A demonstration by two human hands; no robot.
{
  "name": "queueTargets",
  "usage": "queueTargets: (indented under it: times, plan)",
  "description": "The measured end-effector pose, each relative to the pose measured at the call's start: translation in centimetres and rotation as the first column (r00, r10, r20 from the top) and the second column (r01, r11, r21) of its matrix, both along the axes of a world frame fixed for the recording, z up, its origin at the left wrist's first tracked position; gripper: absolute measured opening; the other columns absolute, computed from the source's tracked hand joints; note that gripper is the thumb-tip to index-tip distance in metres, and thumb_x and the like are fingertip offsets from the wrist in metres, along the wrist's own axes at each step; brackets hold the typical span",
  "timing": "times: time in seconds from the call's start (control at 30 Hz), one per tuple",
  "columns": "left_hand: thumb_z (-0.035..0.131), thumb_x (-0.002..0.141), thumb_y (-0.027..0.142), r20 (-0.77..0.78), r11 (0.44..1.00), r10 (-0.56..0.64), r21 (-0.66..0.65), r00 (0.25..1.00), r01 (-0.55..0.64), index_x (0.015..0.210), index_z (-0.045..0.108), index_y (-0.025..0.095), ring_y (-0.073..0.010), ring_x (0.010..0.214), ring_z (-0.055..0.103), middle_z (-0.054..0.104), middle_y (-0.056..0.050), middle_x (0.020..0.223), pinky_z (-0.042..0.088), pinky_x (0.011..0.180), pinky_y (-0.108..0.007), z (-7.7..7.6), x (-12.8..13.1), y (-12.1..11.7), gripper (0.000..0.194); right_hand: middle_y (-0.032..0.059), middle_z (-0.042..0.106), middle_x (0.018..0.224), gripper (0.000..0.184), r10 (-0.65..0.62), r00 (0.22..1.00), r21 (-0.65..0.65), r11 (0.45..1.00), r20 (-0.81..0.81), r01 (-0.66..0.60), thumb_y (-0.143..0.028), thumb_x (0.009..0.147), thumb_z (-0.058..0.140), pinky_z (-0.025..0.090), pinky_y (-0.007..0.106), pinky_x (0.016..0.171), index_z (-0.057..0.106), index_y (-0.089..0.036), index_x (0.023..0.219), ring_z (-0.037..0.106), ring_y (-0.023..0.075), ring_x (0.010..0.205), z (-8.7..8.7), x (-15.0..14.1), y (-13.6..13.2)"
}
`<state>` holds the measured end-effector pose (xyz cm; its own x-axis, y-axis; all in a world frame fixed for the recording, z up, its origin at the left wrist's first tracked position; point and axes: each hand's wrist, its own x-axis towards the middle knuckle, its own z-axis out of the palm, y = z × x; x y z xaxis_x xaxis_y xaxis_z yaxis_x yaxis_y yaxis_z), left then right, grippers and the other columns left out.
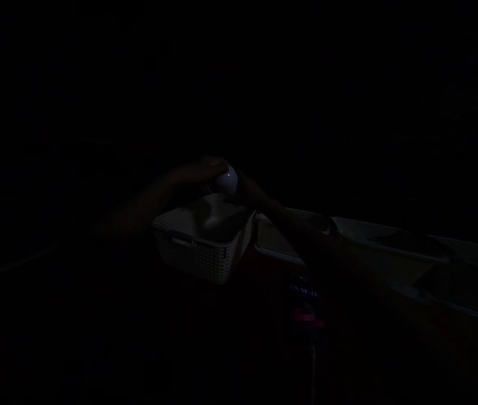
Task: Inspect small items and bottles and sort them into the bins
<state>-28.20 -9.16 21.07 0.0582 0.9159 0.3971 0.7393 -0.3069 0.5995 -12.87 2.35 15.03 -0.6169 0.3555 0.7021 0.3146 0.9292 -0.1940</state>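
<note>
The scene is very dark. My left hand (206,170) is closed over the upper left of a white rounded object (228,181) with a small bright glint on it; its exact kind does not show. My right hand (248,190) meets the object's right side, and its fingers look closed against it, though they are mostly lost in shadow. Both hands are above the rear part of a pale plastic basket (190,253) with perforated walls and a handle slot. The basket's inside is too dark to make out.
To the right of the basket lies a pale shallow tray (276,253), partly behind my right forearm. Farther right are more trays (391,229). In front, a phone (306,304) shows lit digits, with a pale cable (313,365) running from its lower end.
</note>
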Motion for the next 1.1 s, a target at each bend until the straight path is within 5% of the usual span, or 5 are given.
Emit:
queueTargets:
  times: [0.2,0.37,0.63,0.93,1.1]
  plan:
    - [0.036,0.090,0.054,-0.025,0.991,0.024,0.136,0.999,-0.020,0.120,0.048,0.011,-0.0210,0.087,0.060,0.062,-0.009,0.090,0.047,0.076,-0.037,4.1,5.6,-6.9,0.054,0.0151,0.053,0.124,0.090,0.134,0.966,0.089,0.989,-0.222,-0.117,-0.051,0.063,0.071,0.048,0.042,0.086,0.031,-0.015,0.135,0.055,0.0284,0.109,2.1,5.4,-6.8]
    - [0.035,0.080,0.071,-0.036,0.986,-0.057,0.155,0.998,0.062,0.100,0.058,0.008,-0.0243,0.078,0.063,0.058,-0.007,0.073,0.047,0.067,-0.038,3.7,12.5,-9.9,0.070,0.0155,0.054,0.123,0.085,0.084,0.941,0.045,0.996,-0.327,-0.073,-0.056,0.068,0.066,0.047,0.044,0.088,0.031,-0.015,0.134,0.054,0.0285,0.110,0.2,13.3,-12.6]
    - [0.045,0.081,0.063,0.127,0.918,-0.391,-0.021,0.912,0.397,0.095,0.056,0.011,-0.0148,0.063,0.060,0.061,-0.007,0.073,0.048,0.058,-0.027,-3.0,20.8,-10.4,0.055,0.0161,0.059,0.115,0.079,-0.102,0.944,-0.115,0.991,-0.315,0.068,-0.051,0.065,0.070,0.049,0.043,0.081,0.042,-0.014,0.128,0.057,0.0298,0.103,-5.3,24.6,-17.0]
    - [0.054,0.081,0.049,0.253,0.865,-0.497,0.079,0.830,0.495,0.116,0.047,0.015,-0.0195,0.093,0.060,0.060,-0.012,0.110,0.048,0.074,-0.029,-12.2,28.9,-4.9,0.050,0.0110,0.055,0.117,0.051,-0.224,0.887,-0.404,0.913,-0.404,0.047,-0.046,0.084,0.054,0.050,0.042,0.083,0.046,-0.017,0.125,0.056,0.0237,0.102,-10.6,31.2,-18.7]
    - [0.059,0.077,0.045,0.232,0.870,-0.493,0.100,0.839,0.483,0.111,0.052,0.015,-0.0230,0.101,0.057,0.059,-0.012,0.112,0.046,0.084,-0.035,-15.2,31.6,-1.3,0.046,0.0085,0.054,0.116,0.035,-0.257,0.874,-0.436,0.898,-0.411,0.059,-0.035,0.088,0.051,0.049,0.039,0.083,0.052,-0.015,0.117,0.056,0.0190,0.099,-11.9,33.2,-17.8]
